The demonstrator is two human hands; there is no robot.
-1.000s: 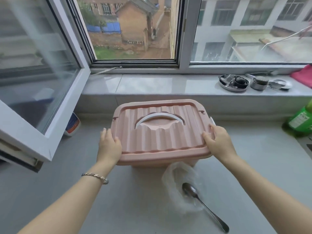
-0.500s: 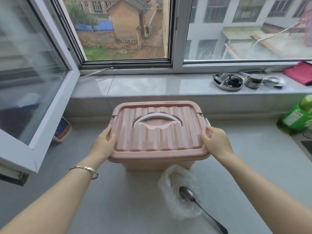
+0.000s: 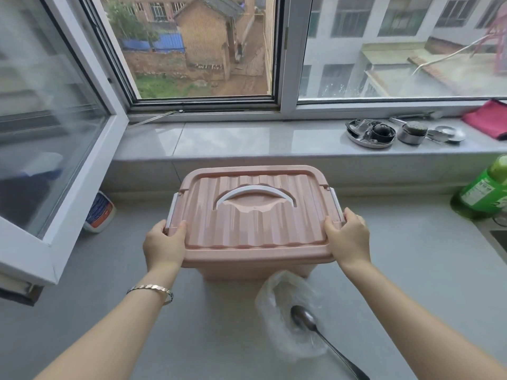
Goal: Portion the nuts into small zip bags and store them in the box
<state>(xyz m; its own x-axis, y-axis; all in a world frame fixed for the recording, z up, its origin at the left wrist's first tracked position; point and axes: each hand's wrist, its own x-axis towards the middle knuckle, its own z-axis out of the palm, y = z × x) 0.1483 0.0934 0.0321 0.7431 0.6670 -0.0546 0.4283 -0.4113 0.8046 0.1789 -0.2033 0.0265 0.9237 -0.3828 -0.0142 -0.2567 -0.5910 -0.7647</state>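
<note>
The box [image 3: 255, 229] sits on the counter [image 3: 411, 270], straight ahead and just below the window sill [image 3: 233, 138]. Its ribbed lid [image 3: 255, 237] is seated and the white handle [image 3: 256, 192] lies flat in its recess.

A second ago both hands lay looser along the lid's sides, the left one with fingers nearly straight. Now the left hand [image 3: 163, 246] and right hand [image 3: 349, 238] clamp the near corners. Each thumb lies on top of the lid, and the other fingers [image 3: 354, 216] curl down round the edge at the near end of a side latch. The left latch [image 3: 172, 208] and right latch [image 3: 335, 202] both lie against the sides (whether they have clicked home cannot be told).

No nuts or zip bags show, so the portions are presumably shut inside, and the task looks close to finished. What probably remains is a firm press on each latch.

Just in front of the box lies a crumpled clear plastic bag [image 3: 277, 325] with a spoon [image 3: 323, 338] resting across it. A green bottle [image 3: 485, 193] stands well off to the right.
</note>
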